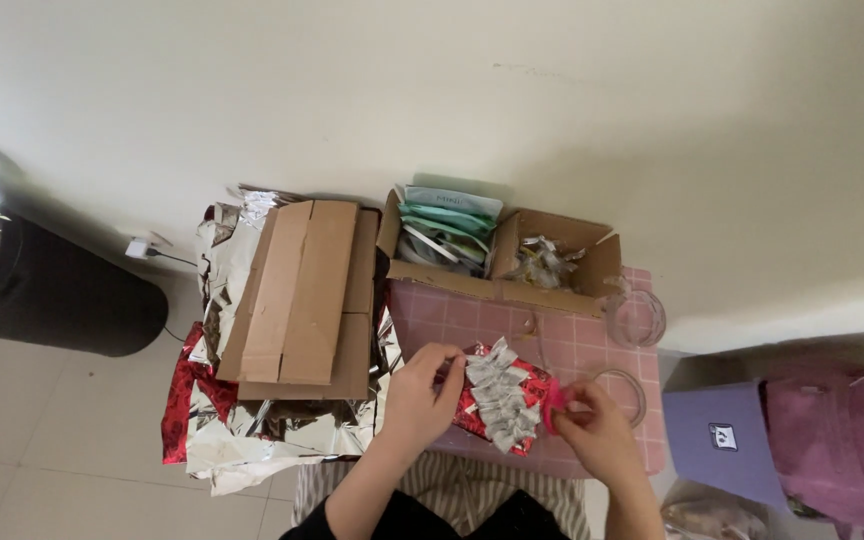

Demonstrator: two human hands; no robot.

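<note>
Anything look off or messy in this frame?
Mostly the crumpled silver and red foil sheets, spilling from under the flattened cardboard onto the floor. On the pink table, one glass jar overhangs the far right edge. Nothing looks spilled or broken.

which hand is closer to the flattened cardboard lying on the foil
Left. The left hand sits just right of the flattened cardboard; the right hand is farther right.

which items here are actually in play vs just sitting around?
In play:
left hand and right hand, both gripping the red foil pack of small silver sachets

Lying about:
flattened cardboard on crumpled foil sheets
open cardboard box
two glass jars
purple box
</note>
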